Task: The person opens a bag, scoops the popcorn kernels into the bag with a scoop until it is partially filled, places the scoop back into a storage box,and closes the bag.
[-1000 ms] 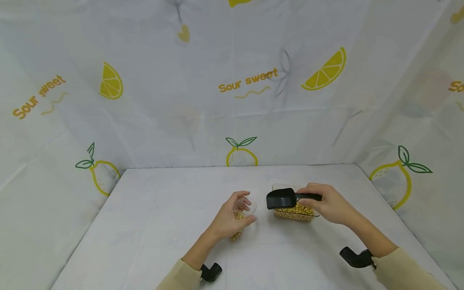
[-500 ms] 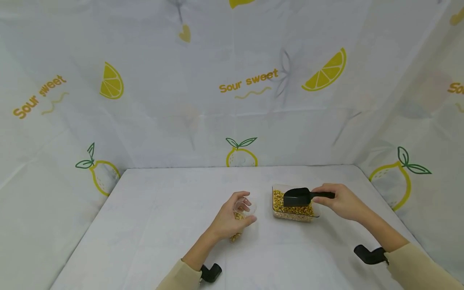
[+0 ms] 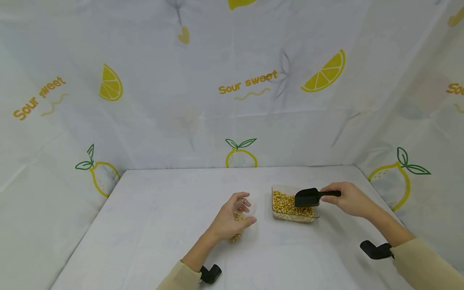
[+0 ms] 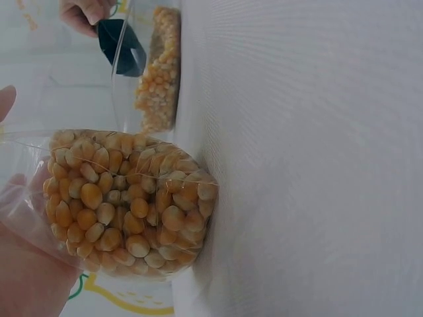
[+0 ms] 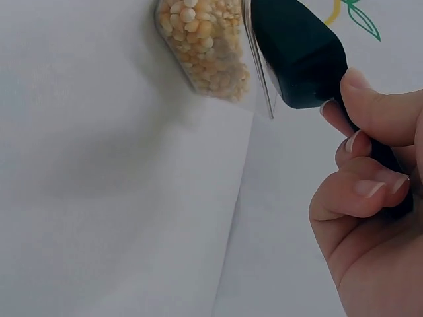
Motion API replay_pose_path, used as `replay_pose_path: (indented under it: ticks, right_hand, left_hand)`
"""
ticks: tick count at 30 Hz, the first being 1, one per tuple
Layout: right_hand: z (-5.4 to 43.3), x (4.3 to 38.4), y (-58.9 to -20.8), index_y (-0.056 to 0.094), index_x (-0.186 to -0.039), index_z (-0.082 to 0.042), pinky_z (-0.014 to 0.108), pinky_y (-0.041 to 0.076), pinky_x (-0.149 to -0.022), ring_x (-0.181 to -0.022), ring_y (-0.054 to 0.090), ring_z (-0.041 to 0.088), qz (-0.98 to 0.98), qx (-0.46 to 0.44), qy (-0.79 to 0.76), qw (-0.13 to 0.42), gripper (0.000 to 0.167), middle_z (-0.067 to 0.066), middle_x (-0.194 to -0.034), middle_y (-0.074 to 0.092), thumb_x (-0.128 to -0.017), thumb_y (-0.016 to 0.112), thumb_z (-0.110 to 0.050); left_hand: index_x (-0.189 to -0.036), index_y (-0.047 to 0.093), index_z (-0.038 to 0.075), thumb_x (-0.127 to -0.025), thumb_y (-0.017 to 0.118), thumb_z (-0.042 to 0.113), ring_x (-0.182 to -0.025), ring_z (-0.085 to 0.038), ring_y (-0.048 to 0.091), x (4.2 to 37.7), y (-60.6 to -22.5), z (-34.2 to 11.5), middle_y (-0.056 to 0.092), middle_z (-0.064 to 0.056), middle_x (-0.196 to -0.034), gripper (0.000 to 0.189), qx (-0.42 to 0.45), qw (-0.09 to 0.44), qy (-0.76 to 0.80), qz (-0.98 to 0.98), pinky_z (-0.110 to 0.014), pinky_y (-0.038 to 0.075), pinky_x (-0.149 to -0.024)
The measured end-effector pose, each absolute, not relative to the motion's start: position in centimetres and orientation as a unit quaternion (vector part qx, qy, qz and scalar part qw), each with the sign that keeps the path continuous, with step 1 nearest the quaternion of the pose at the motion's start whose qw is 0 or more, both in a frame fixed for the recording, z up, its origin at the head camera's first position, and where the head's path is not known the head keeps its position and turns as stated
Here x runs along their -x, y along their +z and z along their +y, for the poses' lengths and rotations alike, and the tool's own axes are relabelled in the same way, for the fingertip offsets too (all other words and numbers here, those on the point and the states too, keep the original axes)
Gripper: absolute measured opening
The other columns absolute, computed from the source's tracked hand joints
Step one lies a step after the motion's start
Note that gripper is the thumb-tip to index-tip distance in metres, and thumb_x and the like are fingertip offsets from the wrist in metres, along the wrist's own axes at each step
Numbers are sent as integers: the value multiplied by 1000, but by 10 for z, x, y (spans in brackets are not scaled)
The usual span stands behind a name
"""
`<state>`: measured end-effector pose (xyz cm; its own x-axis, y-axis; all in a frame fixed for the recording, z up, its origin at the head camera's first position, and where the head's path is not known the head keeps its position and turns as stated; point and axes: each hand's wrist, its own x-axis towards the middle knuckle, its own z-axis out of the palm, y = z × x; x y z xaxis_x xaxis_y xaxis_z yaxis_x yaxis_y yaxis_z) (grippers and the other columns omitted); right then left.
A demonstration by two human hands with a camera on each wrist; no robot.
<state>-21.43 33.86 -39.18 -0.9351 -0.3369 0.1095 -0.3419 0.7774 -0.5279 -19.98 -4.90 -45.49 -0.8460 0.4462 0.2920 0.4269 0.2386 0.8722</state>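
My left hand (image 3: 226, 221) holds a clear plastic bag (image 4: 125, 205) by its upper part, thumb and fingers around its round open mouth. Dried corn kernels fill the lower part of the bag, which stands at the table surface. With my right hand (image 3: 349, 199) I grip the handle of a black scoop (image 3: 307, 198), thumb on top. Its blade is over the right part of a clear rectangular container (image 3: 293, 218) and overlaps the kernels (image 3: 284, 201) in the head view. Inside the scoop is hidden in the right wrist view.
A white cloth covers the table (image 3: 163, 209). Behind it hangs a white curtain (image 3: 152, 129) printed with lemons, and similar cloth closes off both sides. Black camera mounts (image 3: 376, 249) stick out from both wrists.
My right hand has drawn the scoop to the right, from the container's left edge to over its right part, uncovering the kernels. My left hand and the bag have stayed put.
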Motion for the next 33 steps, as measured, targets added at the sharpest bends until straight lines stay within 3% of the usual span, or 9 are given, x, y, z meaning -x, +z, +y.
replay_pose_path:
  ticks: [10, 20, 33]
  right_hand:
    - [334, 220, -385, 72, -110, 7, 47, 55, -75, -97, 68, 37, -951, -186, 247, -1, 25, 17, -104, 73, -93, 74, -11]
    - [322, 225, -394, 72, -109, 8, 39, 54, -71, -93, 68, 32, -946, -194, 260, -22, 25, 16, -103, 73, -92, 73, -10]
    - [317, 229, -420, 72, -113, 7, 56, 54, -86, -109, 63, 46, -938, -178, 296, -28, 29, 22, -112, 71, -94, 73, -16]
  left_hand:
    - [-144, 46, 13, -90, 79, 22, -104, -20, 64, 200, -457, -50, 63, -13, -118, 64, -281, 4, 550, 787, -39, 50, -94]
    - [-145, 46, 14, -90, 79, 22, -105, -19, 63, 200, -455, -49, 63, -14, -119, 64, -277, 11, 554, 785, -38, 49, -95]
    - [-144, 46, 15, -90, 79, 22, -105, -20, 63, 199, -455, -49, 63, -14, -119, 64, -272, 16, 557, 785, -35, 50, -93]
